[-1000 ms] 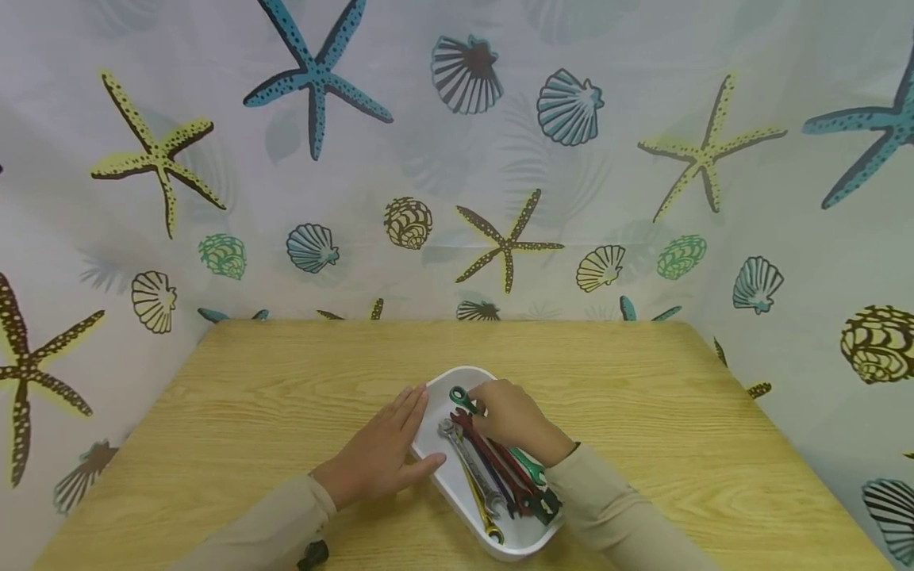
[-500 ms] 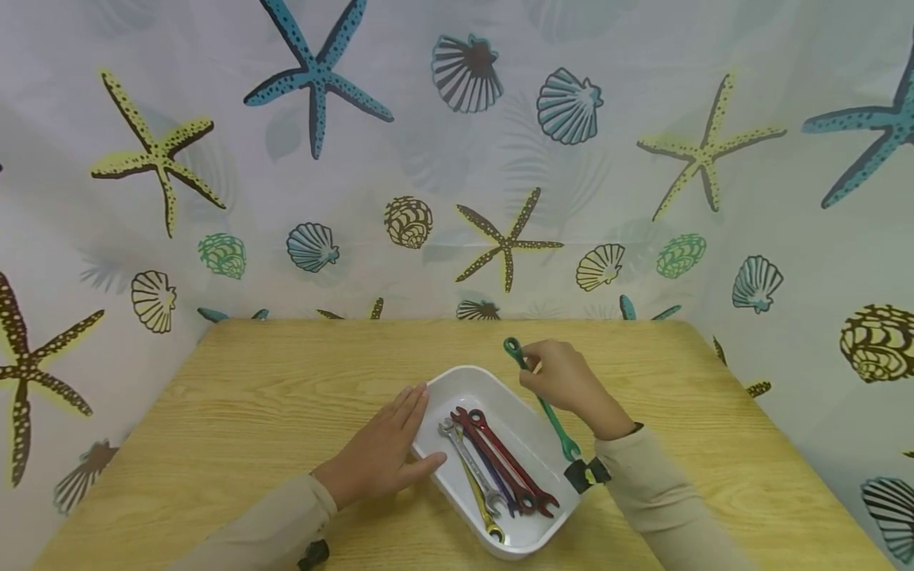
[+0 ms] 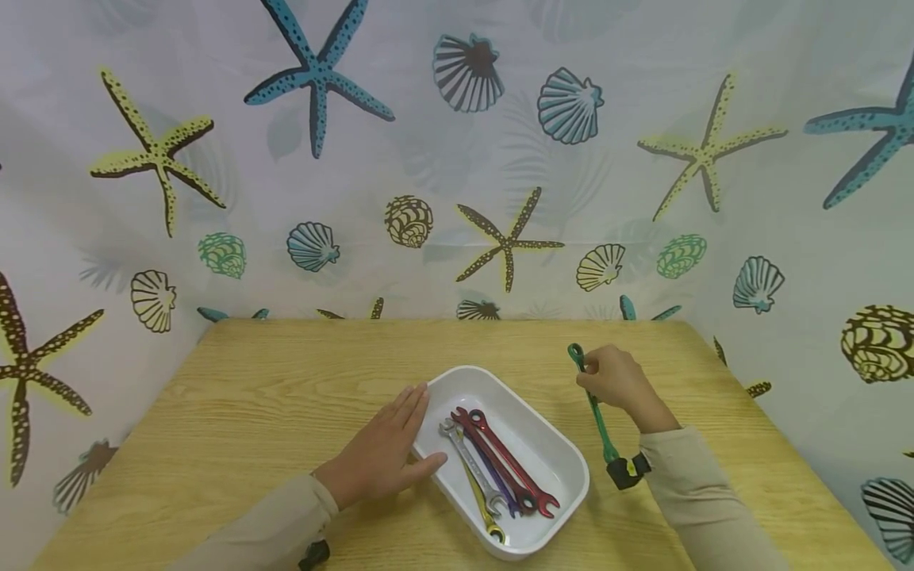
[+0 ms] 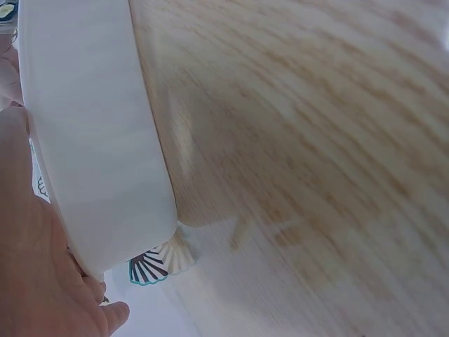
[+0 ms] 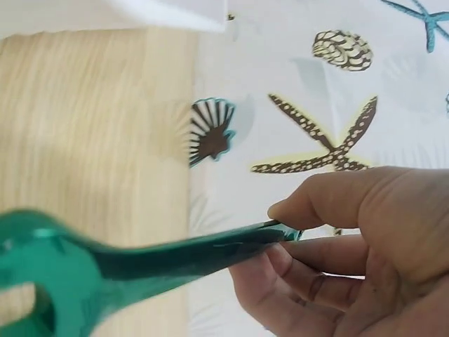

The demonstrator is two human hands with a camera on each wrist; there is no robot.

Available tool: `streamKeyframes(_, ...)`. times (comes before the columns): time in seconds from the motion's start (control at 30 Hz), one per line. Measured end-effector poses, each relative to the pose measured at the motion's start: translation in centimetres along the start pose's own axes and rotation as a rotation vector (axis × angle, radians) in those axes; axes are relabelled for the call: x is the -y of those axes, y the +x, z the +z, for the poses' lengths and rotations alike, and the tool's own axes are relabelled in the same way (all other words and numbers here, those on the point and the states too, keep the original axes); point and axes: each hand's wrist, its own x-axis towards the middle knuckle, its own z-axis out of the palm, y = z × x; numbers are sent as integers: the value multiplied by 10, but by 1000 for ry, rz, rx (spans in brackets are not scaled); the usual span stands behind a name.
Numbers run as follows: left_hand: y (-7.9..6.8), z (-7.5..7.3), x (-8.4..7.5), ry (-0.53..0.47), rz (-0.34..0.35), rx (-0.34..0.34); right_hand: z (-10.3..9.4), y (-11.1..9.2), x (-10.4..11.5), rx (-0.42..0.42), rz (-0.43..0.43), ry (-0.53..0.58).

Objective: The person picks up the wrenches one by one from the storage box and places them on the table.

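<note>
My right hand [image 3: 620, 379] pinches a green combination wrench [image 3: 598, 424] near its ring end, over the table to the right of the white tray [image 3: 580, 476]. The ring end points up; in the right wrist view the wrench's open end [image 5: 66, 281] is close to the camera. My left hand [image 3: 378, 456] rests against the tray's left side with straight fingers, its thumb over the rim. Inside the tray lie a bright red wrench [image 3: 508, 456], a darker red wrench [image 3: 493, 457], a silver wrench [image 3: 471, 464], a yellow wrench [image 3: 491, 525] and a partly hidden purple wrench [image 3: 514, 507].
The wood-grain table [image 3: 286, 381] extends around the tray on all sides. A white cloth [image 3: 443, 159] printed with starfish and shells hangs behind the table and along both sides. A black wrist-camera mount [image 3: 624, 472] sits below my right wrist.
My right hand has lifted the green wrench out of the tray and carried it right, past the tray's rim. The left hand, the tray and the other wrenches stay in place.
</note>
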Motion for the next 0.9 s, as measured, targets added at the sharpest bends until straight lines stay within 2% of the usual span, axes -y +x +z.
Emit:
streamKeyframes(0.2, -1, 0, 0, -1, -4, -4, 14, 0, -13, 20, 61, 30)
streamKeyframes(0.47, -1, 1, 0, 3, -9, -6, 31, 6, -28, 5, 78, 38)
streamKeyframes(0.63, -1, 2, 1, 15, -8, 2, 42, 11, -35, 15, 84, 7)
streamKeyframes(0.9, 0, 2, 1, 22, 3, -5, 51, 16, -37, -22, 69, -62)
